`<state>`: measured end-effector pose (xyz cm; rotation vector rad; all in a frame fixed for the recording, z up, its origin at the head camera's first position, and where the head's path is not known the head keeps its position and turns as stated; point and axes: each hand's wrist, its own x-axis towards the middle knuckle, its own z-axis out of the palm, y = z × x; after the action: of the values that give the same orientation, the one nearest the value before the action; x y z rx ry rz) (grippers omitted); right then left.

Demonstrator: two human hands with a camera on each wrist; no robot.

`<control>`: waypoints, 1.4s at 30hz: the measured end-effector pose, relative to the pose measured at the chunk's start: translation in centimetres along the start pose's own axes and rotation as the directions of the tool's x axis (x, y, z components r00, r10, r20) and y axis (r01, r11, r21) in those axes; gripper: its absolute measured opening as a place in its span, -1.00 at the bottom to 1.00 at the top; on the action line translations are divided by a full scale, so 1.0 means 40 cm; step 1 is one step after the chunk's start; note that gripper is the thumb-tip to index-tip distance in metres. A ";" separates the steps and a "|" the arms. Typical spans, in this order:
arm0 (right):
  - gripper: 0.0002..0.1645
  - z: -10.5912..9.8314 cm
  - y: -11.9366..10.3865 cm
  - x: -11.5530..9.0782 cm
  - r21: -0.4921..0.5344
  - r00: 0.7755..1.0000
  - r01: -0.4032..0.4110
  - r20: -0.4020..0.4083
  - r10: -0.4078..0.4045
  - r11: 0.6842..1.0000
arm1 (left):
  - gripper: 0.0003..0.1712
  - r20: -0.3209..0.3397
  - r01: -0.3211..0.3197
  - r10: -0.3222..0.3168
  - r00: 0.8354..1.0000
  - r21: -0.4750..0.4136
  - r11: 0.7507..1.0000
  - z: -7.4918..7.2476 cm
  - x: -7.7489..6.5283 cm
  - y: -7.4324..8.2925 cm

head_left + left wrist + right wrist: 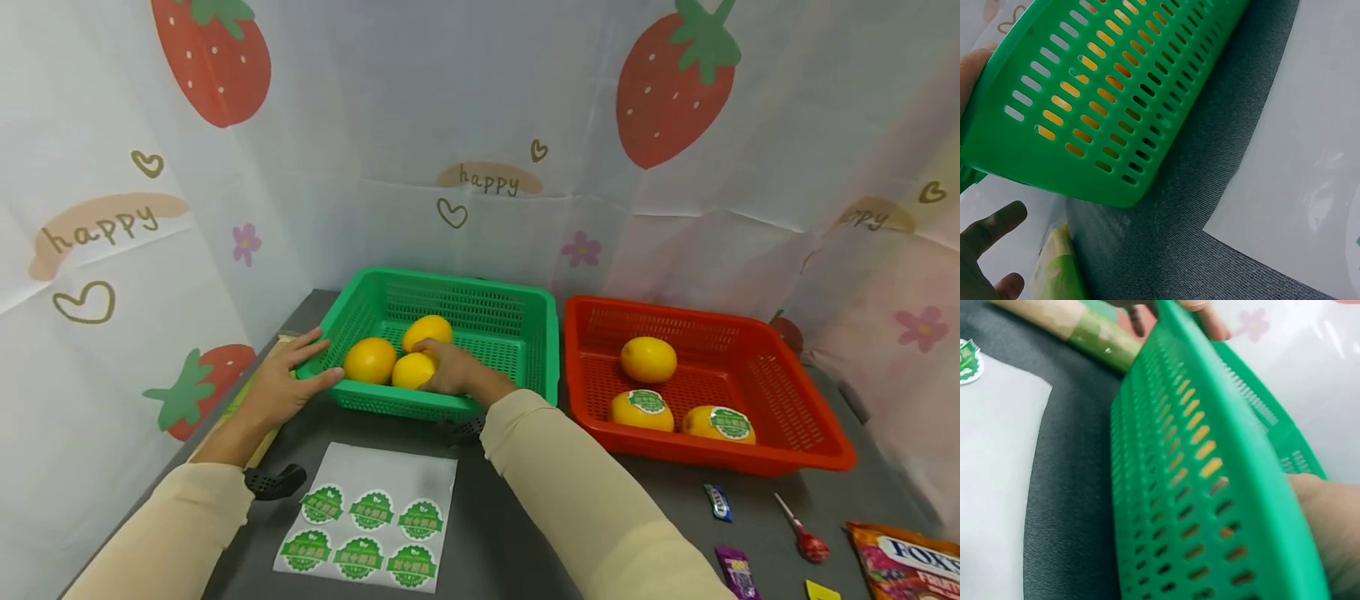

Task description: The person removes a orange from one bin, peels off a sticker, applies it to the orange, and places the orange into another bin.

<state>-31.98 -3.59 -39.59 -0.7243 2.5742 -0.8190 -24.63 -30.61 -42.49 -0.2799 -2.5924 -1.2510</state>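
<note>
Right hand [452,368] down inside the green basket [551,346], fingers curled over the front yellow fruit [411,372] and gripping it; the fruit sits low, near the front wall. Thumb placement not clear from where I stand.

Left hand [279,390] at the same basket's front left corner: fingers spread, nearly straight, nothing held, thumb touching the rim.

Close about the gripped fruit: a rounder fruit [370,361] just to its left, another fruit [427,332] just behind.

Nearer the person, flat on the dark table [491,546], between the forearms: a white sheet [386,467] bearing six green labels, two rows of three. A green-and-cream packet [1060,269] lies left of the basket.

Just right of the green basket, a red basket [697,452]: three yellow fruits, the two front ones labelled. Before it, a lollipop [812,546], small wrapped sweets and a FOX'S bag [911,562].
</note>
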 end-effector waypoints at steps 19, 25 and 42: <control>-0.06 -0.148 0.052 -0.331 0.342 0.933 0.247 -0.337 -0.127 0.907 | -0.28 0.008 -0.034 0.034 0.999 -0.004 0.999 -0.003 -0.005 0.015; -0.12 -0.119 0.090 -0.437 0.343 0.905 0.326 -0.382 -0.186 0.881 | -0.27 0.001 -0.033 0.033 0.999 0.013 0.999 -0.003 -0.009 0.012; -0.12 0.093 0.257 -0.602 0.377 0.935 0.085 -0.350 0.057 0.922 | -0.22 -0.043 -0.091 0.096 0.994 0.102 0.991 -0.004 -0.017 0.076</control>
<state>-14.46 15.54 -44.80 -0.5079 2.5762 -1.5349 -23.10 -28.90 -40.36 -0.3437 -2.5601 -1.0792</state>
